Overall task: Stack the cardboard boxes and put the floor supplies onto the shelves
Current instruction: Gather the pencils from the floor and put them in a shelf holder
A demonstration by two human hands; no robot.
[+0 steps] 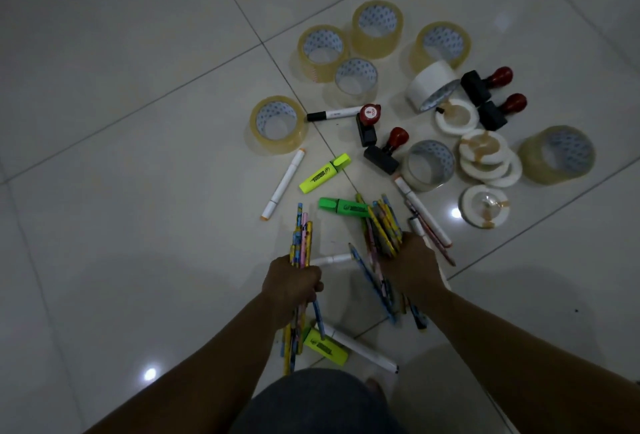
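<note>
Reaching down to the tiled floor [138, 156], the person works with both arms over a scatter of stationery. The left grip [294, 289] is closed tight round a bundle of patterned pencils [302, 239], which stick out of the fist both ahead of it and back toward the knee. The right grip [412, 267] is curled over a second bunch of pencils [384, 225], fanned out in front of the knuckles; from where I stand its fingertips are hidden. A few loose pencils [372, 279] lie on the floor between the two hands. Just beyond the right bunch a green highlighter [343, 206] touches its tips, and a yellow highlighter [325, 173] lies a little farther off beside a white marker [284, 184]. Well ahead stand the clear tape rolls [277, 123], with rubber stamps [384, 153] and flat white rings [485, 153] off to the right.
</note>
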